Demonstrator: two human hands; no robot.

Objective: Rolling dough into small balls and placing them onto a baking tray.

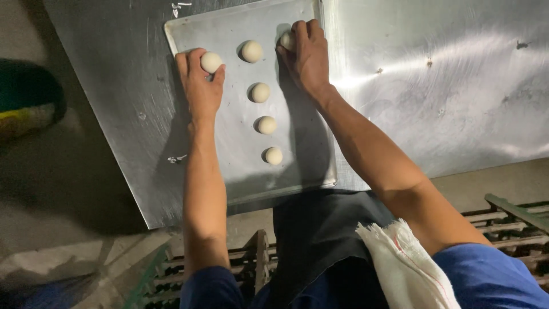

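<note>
Right hand [309, 54] covers most of a dough ball [287, 40] at the far right of the tray [229, 30]; only a pale sliver shows past the curled fingers, so the grip underneath is hard to read, fingers look closed over it. Left hand [200, 86] sits at the far left of the tray, fingertips and thumb pinching a second dough ball [210, 62], which is mostly visible and rests on or just above the metal, cannot tell which. Tray's far edge is cut off by the frame top; its near edge is partly hidden by a dark apron [314, 234].

Down the tray's middle, a column of four more dough balls [260, 92]: round, smooth, matte, off-white, spaced apart, none touching. Tray is flat, thin, dull grey metal with a low raised rim. It lies on a brushed steel surface [446, 86], scratched, with glare on the right. A white woven cloth [403, 266] with frayed edge hangs at the waist, near right. Blue sleeves at the bottom edge, cut off. Slatted rack [514, 220] below the surface is dim. Left side is dark and blurred, unreadable.
</note>
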